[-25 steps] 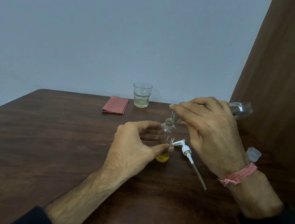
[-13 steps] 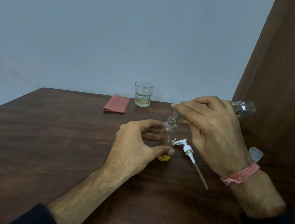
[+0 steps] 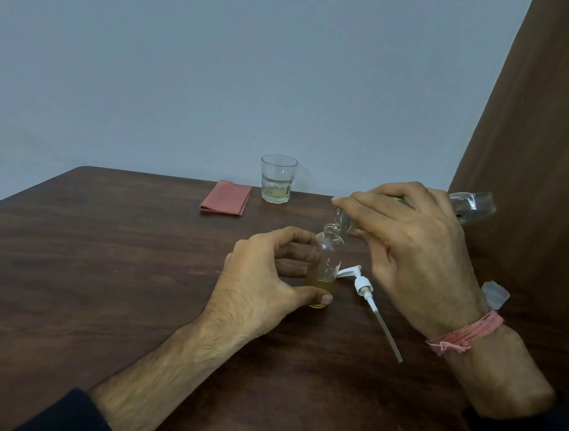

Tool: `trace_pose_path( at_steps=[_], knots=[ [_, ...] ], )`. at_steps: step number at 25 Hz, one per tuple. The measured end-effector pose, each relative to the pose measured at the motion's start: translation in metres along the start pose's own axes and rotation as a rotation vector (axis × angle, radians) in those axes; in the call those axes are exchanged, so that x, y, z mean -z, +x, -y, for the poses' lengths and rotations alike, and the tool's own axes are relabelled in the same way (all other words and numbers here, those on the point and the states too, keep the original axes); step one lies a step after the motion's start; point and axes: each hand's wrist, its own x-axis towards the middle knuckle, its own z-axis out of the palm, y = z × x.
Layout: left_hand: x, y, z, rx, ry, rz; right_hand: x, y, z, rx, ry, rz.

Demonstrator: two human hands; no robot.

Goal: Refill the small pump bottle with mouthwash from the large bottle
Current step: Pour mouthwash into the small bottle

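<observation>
The left hand [image 3: 263,282] grasps the small pump bottle [image 3: 326,263], upright on the table [image 3: 99,268], yellow liquid at its bottom. The right hand [image 3: 414,250] clasps the large bottle [image 3: 473,204], tipped mouth-down over the small one's open neck; the pump head [image 3: 363,285] lies beside it

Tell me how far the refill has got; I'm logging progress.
Done: the pump head is off, lying on the table. In hand: the left hand steadies the small bottle, about a third full; the right hand tips the large bottle into it. Left: finish filling, refit pump.
</observation>
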Motion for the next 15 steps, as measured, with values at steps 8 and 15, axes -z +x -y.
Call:
trace_pose_path(
  at_steps=[8,15],
  knots=[
    [-0.0001,-0.0008,-0.0005,0.002,0.016,0.007,0.0015,0.0002,-0.0002,0.001,0.002,-0.007],
    [0.0006,-0.001,-0.0012,-0.002,0.024,0.013,0.002,0.0004,0.0007,-0.002,0.003,-0.007]
  ],
)
